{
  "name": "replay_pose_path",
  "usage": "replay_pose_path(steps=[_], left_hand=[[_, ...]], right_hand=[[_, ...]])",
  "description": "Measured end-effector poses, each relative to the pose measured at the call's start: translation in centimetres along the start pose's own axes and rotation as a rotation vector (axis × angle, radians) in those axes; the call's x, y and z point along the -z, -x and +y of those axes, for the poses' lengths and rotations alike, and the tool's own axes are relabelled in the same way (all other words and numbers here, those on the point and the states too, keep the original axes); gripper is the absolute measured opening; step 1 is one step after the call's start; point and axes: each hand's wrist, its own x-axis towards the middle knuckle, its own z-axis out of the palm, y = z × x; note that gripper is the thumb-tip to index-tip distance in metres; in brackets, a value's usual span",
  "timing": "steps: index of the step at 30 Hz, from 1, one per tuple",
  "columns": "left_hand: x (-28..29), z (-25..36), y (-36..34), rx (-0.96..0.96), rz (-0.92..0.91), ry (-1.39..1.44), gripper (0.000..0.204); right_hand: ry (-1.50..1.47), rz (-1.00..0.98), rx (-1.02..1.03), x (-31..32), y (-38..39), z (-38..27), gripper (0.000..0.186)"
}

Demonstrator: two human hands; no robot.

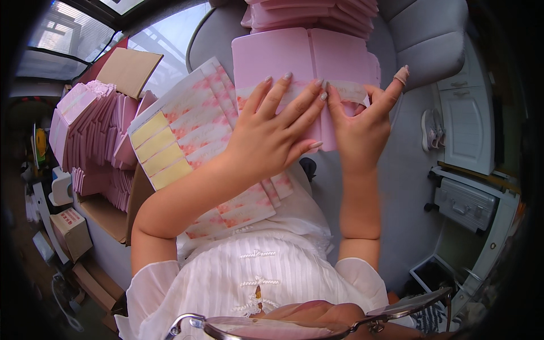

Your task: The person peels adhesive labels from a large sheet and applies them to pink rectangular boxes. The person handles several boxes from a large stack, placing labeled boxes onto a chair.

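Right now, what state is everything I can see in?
Left hand: spread over the card
Right hand: over the card's right side, one finger raised; grip unclear
Card: pink, lying flat
Strip: across the card, partly covered by the hands
Label sheets: overlapping, partly used, yellow patches bare
Carton: open, packed with pink pieces
Pink stack: piled unevenly
Silver case: shut

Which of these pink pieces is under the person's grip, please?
The two-panelled pink piece in the centre, crossed by a pale strip; the stack lies beyond it and the packed pieces sit in the box at left.
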Motion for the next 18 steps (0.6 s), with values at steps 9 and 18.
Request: replay_pose_path(steps=[9,18], left_hand=[[0.3,-0.1,-0.2,-0.021,-0.085,0.006,0.066],[2.3,-0.9,3.0,0.161,0.01,0.158,0.097]], right_hand=[[0.118,-0.258,-0.451,0.4,-1.6,3.8,0.096],[-0.146,0.008,-0.27,1.2,-0.4,6.2,0.063]])
